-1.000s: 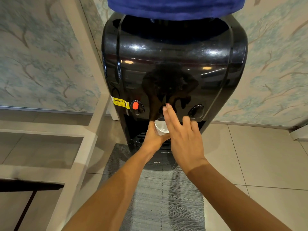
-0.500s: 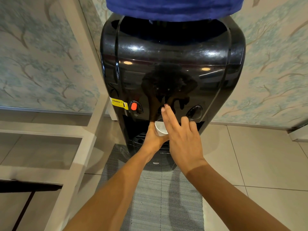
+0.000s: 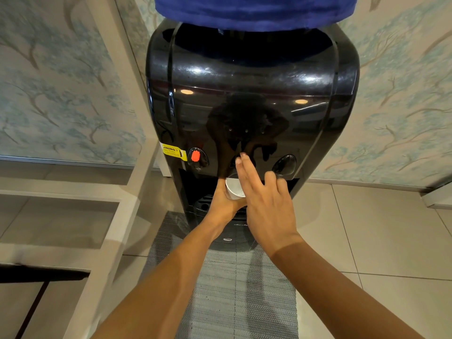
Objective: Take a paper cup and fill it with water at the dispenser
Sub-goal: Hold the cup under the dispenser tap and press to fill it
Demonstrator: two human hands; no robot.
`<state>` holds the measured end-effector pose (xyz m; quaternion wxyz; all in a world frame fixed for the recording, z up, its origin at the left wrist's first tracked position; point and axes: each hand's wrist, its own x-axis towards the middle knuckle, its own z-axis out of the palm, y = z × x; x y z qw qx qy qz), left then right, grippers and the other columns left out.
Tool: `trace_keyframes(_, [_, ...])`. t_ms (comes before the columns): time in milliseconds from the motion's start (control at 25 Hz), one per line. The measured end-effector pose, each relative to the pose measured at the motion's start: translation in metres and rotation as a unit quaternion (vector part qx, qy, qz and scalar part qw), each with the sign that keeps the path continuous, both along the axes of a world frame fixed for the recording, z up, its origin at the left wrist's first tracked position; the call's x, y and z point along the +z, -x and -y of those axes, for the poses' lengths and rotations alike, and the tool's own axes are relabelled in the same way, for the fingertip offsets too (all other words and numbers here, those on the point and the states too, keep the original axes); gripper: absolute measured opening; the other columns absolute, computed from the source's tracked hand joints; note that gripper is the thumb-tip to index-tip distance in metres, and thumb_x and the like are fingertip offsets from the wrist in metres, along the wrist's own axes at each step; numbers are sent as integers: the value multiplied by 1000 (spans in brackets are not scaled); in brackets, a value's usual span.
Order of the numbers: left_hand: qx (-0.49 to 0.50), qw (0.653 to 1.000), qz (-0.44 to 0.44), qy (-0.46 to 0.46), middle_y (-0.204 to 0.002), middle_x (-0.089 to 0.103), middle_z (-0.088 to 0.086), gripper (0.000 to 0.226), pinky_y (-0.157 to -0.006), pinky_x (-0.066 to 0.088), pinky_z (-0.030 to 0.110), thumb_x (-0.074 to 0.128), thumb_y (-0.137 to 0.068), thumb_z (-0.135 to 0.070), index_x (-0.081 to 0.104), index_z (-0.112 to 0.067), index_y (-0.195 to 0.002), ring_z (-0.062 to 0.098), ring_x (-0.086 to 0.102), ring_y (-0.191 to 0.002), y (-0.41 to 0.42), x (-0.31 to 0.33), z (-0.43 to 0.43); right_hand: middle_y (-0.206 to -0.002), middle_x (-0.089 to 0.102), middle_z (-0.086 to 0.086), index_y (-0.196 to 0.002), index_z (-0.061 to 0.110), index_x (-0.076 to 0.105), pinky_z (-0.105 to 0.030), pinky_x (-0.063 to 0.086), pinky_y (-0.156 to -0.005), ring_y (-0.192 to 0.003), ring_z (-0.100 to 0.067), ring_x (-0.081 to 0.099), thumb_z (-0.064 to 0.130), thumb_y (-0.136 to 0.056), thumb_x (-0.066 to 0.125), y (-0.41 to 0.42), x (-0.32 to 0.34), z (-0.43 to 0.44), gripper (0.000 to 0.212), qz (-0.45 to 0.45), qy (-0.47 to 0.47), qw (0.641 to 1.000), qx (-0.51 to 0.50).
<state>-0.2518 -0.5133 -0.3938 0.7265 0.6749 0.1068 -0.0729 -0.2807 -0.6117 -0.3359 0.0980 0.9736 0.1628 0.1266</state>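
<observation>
A glossy black water dispenser (image 3: 252,94) stands in front of me with a blue bottle (image 3: 254,11) on top. My left hand (image 3: 223,204) holds a white paper cup (image 3: 233,188) in the dark recess under the middle tap. My right hand (image 3: 266,196) reaches over the cup, its two long fingers stretched out and touching the middle tap button, which they hide. A red tap button (image 3: 195,156) sits to the left and a black tap button (image 3: 284,163) to the right. Whether water is in the cup cannot be told.
A grey woven mat (image 3: 234,297) lies on the tiled floor below the dispenser. A white shelf frame (image 3: 117,201) stands close on the left. Patterned wallpaper covers the wall behind. A yellow warning sticker (image 3: 172,152) is beside the red button.
Both hands stay nearly where they were: the left keeps the cup under the tap and the right fingers rest on the middle button. The view has shifted only slightly.
</observation>
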Motion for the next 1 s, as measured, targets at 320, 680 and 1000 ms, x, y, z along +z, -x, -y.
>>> trace_keyframes(320, [-5,1000,5,-5,-96,61,-8,65,-58,48,4,75,-73,-5,39,-19,-125,-3,63,-82,1,2,4,-155,20,1,-148,14,2,-30,44,-78,-86,-20,47,5,-75,60,0,0,1,94,0,-5,1000,-1])
trace_keyframes(680, [-6,1000,0,-10,-99,60,-6,57,-60,49,5,76,-72,-9,39,-27,-112,6,60,-91,1,2,3,-154,25,2,-148,14,8,-29,45,-76,-83,-19,48,6,-70,65,-1,-1,2,96,7,-11,1000,-2])
trace_keyframes(1000, [-3,1000,8,-22,-98,59,-10,65,-59,47,3,75,-73,-9,37,-28,-121,5,59,-94,1,1,3,-154,24,0,-148,14,6,-29,46,-77,-85,-20,48,6,-71,66,-2,-3,1,97,2,-12,1000,-3])
